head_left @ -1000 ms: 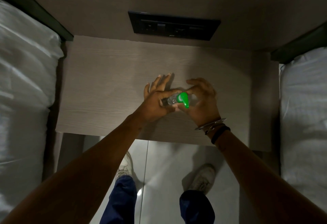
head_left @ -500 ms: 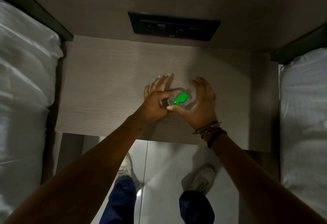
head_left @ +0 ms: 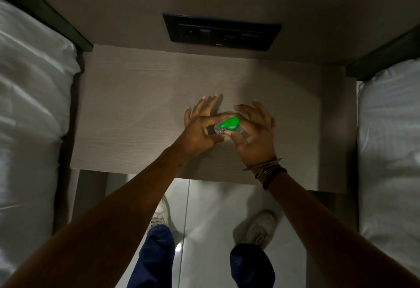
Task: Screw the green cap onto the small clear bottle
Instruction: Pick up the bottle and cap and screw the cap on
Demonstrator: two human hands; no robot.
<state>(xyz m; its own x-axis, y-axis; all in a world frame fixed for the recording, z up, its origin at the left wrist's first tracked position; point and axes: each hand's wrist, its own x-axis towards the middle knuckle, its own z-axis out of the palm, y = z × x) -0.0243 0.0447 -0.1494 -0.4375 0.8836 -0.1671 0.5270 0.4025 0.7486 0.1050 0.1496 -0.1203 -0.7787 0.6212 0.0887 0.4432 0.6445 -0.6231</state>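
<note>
A small clear bottle (head_left: 241,130) is held upright over the wooden bedside table (head_left: 141,106), seen from above. The green cap (head_left: 229,123) sits on its top, its pointed spout aimed left. My left hand (head_left: 200,128) pinches the cap with thumb and forefinger, the other fingers spread forward. My right hand (head_left: 254,133) cups the bottle from the right and below, thumb against its near side. Most of the bottle body is hidden by the fingers.
A black socket panel (head_left: 221,34) is set in the wall behind the table. White beds flank the table at the left (head_left: 29,106) and right (head_left: 391,128). Below the table edge are a pale floor, my legs and white shoes (head_left: 259,228).
The bottle has been tipped from lying sideways to upright, so the cap now faces the camera. The cap's spout has turned to point left, and my right fingers have opened wider.
</note>
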